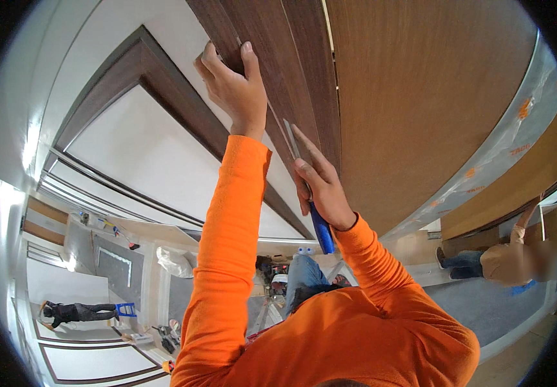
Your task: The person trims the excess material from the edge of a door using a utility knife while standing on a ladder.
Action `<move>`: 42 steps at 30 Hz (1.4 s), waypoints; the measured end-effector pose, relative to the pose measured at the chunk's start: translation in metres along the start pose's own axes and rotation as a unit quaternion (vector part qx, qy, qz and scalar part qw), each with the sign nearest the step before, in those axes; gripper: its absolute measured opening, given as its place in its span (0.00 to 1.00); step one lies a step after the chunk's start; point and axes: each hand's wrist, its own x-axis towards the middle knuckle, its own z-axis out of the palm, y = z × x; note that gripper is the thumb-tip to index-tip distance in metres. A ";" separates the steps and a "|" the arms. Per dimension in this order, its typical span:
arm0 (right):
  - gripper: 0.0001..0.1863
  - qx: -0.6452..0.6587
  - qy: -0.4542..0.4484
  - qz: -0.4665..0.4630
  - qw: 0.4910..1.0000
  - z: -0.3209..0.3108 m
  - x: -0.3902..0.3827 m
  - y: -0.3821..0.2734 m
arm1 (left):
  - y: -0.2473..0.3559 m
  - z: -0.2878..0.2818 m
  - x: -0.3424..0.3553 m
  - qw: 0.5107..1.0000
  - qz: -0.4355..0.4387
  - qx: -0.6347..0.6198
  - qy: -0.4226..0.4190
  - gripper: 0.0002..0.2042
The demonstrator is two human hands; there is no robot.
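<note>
My left hand [238,87] is raised to a dark brown wood-grain trim board [272,48], its fingers and thumb closed about the board's left edge. Lower down, my right hand [325,191] is wrapped round a blue-handled tool with a flat metal blade [291,137]. Handle and blade both show past the hand, but I cannot tell what kind of blade it is. That blade lies along the same left edge of the trim, pointing up toward my left hand. My right index finger stretches beside the blade.
A wide brown wood panel [427,97] adjoins the trim, with a strip of clear plastic film [485,168] along it. White panels with a dark frame [130,64] lie to the left. One person [81,312] is by a blue step stool [126,309]; another person [498,263] is at far right.
</note>
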 end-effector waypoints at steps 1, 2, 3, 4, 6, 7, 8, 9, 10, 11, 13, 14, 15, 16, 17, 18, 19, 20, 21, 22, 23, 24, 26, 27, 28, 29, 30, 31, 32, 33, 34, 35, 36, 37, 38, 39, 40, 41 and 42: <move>0.31 -0.004 0.007 -0.012 1.000 0.000 0.000 0.004 | -0.001 -0.001 -0.002 1.000 0.010 0.013 -0.002 0.25; 0.31 -0.020 0.018 -0.020 0.999 -0.002 0.002 0.006 | -0.002 -0.001 -0.004 0.999 0.021 0.025 -0.004 0.25; 0.30 -0.039 0.015 -0.035 0.999 0.000 0.006 0.001 | -0.003 -0.002 -0.007 1.000 0.005 -0.013 -0.007 0.26; 0.30 -0.060 0.015 -0.050 0.997 0.002 0.013 -0.007 | -0.002 -0.001 -0.013 0.998 -0.013 -0.055 -0.010 0.27; 0.28 -0.119 0.024 -0.115 0.986 0.004 0.033 -0.021 | -0.002 0.001 -0.022 0.996 -0.030 -0.077 -0.018 0.28; 0.28 -0.137 0.023 -0.158 0.978 0.007 0.047 -0.027 | -0.004 0.002 -0.023 0.998 -0.029 -0.056 -0.020 0.29; 0.28 -0.154 0.023 -0.201 0.967 0.011 0.060 -0.033 | -0.006 0.002 -0.023 0.999 -0.027 -0.036 -0.022 0.30; 0.27 -0.178 0.037 -0.231 0.956 0.018 0.071 -0.038 | -0.013 0.006 -0.025 0.998 -0.028 -0.056 -0.012 0.30; 0.27 -0.201 0.052 -0.260 0.943 0.025 0.082 -0.043 | -0.019 0.008 -0.027 0.997 -0.030 -0.075 -0.003 0.30; 0.27 -0.194 0.045 -0.246 0.949 0.032 0.085 -0.050 | -0.027 0.010 -0.029 0.995 -0.032 -0.095 0.006 0.30; 0.27 -0.189 0.033 -0.214 0.958 0.039 0.089 -0.059 | -0.028 0.010 -0.029 0.995 -0.019 -0.099 0.019 0.29; 0.27 -0.194 0.041 -0.228 0.953 0.043 0.093 -0.058 | -0.028 0.009 -0.029 0.996 -0.014 -0.090 0.018 0.29; 0.27 -0.201 0.048 -0.240 0.949 0.045 0.097 -0.054 | -0.025 0.006 -0.030 0.997 -0.011 -0.081 0.017 0.29; 0.27 -0.211 0.060 -0.249 0.943 0.042 0.100 -0.051 | -0.003 0.003 -0.018 0.984 -0.164 -0.036 -0.061 0.30; 0.27 -0.226 0.075 -0.253 0.938 0.032 0.102 -0.050 | 0.038 0.002 0.004 0.940 -0.311 0.006 -0.143 0.30; 0.27 -0.232 0.078 -0.261 0.934 0.035 0.102 -0.052 | 0.039 0.000 0.006 0.940 -0.314 0.004 -0.137 0.30; 0.27 -0.239 0.078 -0.270 0.930 0.039 0.102 -0.055 | 0.038 -0.003 0.009 0.940 -0.317 0.003 -0.129 0.31; 0.27 -0.239 0.079 -0.269 0.930 0.044 0.102 -0.056 | 0.007 0.008 -0.016 0.982 -0.179 -0.054 -0.043 0.31; 0.27 -0.238 0.080 -0.267 0.930 0.049 0.102 -0.055 | -0.010 0.012 -0.024 0.991 -0.102 -0.085 0.006 0.31; 0.27 -0.240 0.083 -0.265 0.930 0.051 0.103 -0.055 | -0.021 0.016 -0.030 0.992 -0.022 -0.114 0.048 0.31; 0.27 -0.235 0.085 -0.259 0.933 0.054 0.104 -0.059 | -0.033 0.020 -0.033 0.991 -0.008 -0.121 0.053 0.32; 0.27 -0.232 0.089 -0.249 0.936 0.055 0.103 -0.063 | -0.037 0.022 -0.035 0.990 0.000 -0.129 0.050 0.32; 0.27 -0.241 0.096 -0.248 0.933 0.055 0.102 -0.068 | -0.045 0.026 -0.037 0.989 0.014 -0.143 0.044 0.33; 0.27 -0.254 0.102 -0.255 0.927 0.052 0.102 -0.069 | -0.039 0.027 -0.038 0.987 0.010 -0.153 0.044 0.33; 0.27 -0.268 0.106 -0.262 0.921 0.050 0.102 -0.071 | -0.034 0.027 -0.039 0.986 0.006 -0.163 0.044 0.33; 0.27 -0.286 0.116 -0.273 0.911 0.049 0.101 -0.074 | -0.027 0.030 -0.039 0.983 -0.006 -0.174 0.051 0.33; 0.27 -0.302 0.123 -0.285 0.901 0.053 0.100 -0.077 | -0.027 0.028 -0.040 0.984 0.001 -0.168 0.060 0.32; 0.26 -0.317 0.129 -0.298 0.891 0.057 0.100 -0.078 | -0.026 0.026 -0.038 0.984 0.009 -0.165 0.068 0.32; 0.26 -0.326 0.139 -0.311 0.882 0.061 0.100 -0.076 | -0.031 0.026 -0.036 0.986 0.034 -0.148 0.076 0.31; 0.26 -0.335 0.151 -0.325 0.871 0.065 0.102 -0.075 | -0.031 0.022 -0.035 0.987 0.046 -0.137 0.069 0.30; 0.26 -0.344 0.162 -0.339 0.861 0.067 0.102 -0.073 | -0.030 0.018 -0.033 0.988 0.060 -0.126 0.063 0.29; 0.26 -0.339 0.143 -0.311 0.877 0.066 0.100 -0.073 | -0.029 0.013 -0.032 0.990 0.063 -0.118 0.043 0.28; 0.27 -0.338 0.125 -0.289 0.887 0.061 0.101 -0.078 | -0.025 0.012 -0.028 0.991 0.035 -0.126 0.026 0.26; 0.27 -0.336 0.106 -0.266 0.897 0.058 0.102 -0.083 | -0.022 0.006 -0.027 0.991 0.005 -0.130 0.004 0.25; 0.27 -0.373 0.104 -0.278 0.879 0.055 0.105 -0.081 | -0.019 -0.010 -0.033 0.988 -0.056 -0.144 -0.022 0.23; 0.27 -0.367 0.094 -0.251 0.891 0.055 0.105 -0.084 | -0.014 -0.026 -0.040 0.979 -0.118 -0.157 -0.048 0.22; 0.28 -0.363 0.087 -0.223 0.900 0.052 0.104 -0.087 | -0.001 -0.042 -0.048 0.940 -0.218 -0.252 -0.074 0.20; 0.28 -0.360 0.082 -0.196 0.908 0.049 0.102 -0.091 | 0.019 -0.061 -0.058 0.880 -0.312 -0.344 -0.100 0.20; 0.28 -0.366 0.082 -0.206 0.904 0.051 0.103 -0.092 | 0.037 -0.085 -0.061 0.807 -0.394 -0.424 -0.123 0.22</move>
